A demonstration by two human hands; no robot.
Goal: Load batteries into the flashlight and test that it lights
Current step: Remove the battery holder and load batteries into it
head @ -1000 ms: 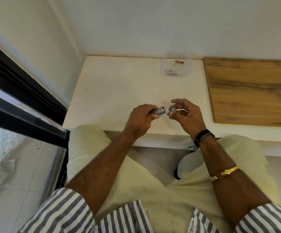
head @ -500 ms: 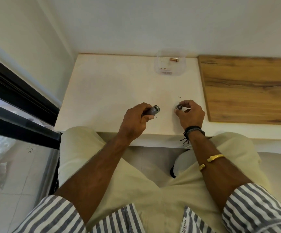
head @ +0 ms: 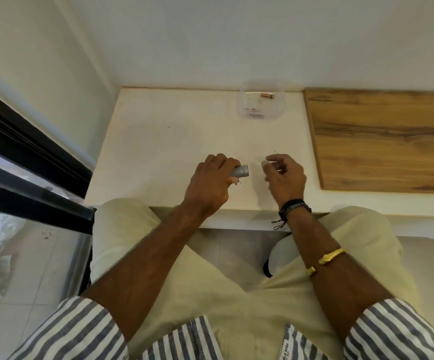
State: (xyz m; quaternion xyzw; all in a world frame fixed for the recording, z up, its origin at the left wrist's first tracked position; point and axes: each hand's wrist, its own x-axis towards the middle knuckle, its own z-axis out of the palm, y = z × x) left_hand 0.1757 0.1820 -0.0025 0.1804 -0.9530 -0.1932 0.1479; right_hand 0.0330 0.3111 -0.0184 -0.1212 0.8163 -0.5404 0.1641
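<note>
My left hand (head: 212,181) is wrapped around the grey flashlight body (head: 240,171). It holds the body just above the white table (head: 158,141), with the open end pointing right. My right hand (head: 286,176) hovers a short way to the right of that end, apart from it. Its fingers are curled and its thumb and forefinger are pinched, with blurred tips. I cannot make out the small cap in them. A copper-coloured battery (head: 267,96) lies in a clear plastic container (head: 247,110) at the back of the table.
A wooden board (head: 382,139) covers the right side of the table. A black window frame (head: 29,157) runs along the left, and a white wall stands behind. Small dark specks lie on the table near my hands. My knees are under the front edge.
My hands have drawn apart. The right hand took the small cap away from the flashlight's end, and the cap has gone out of sight between its fingers. The left hand still holds the body.
</note>
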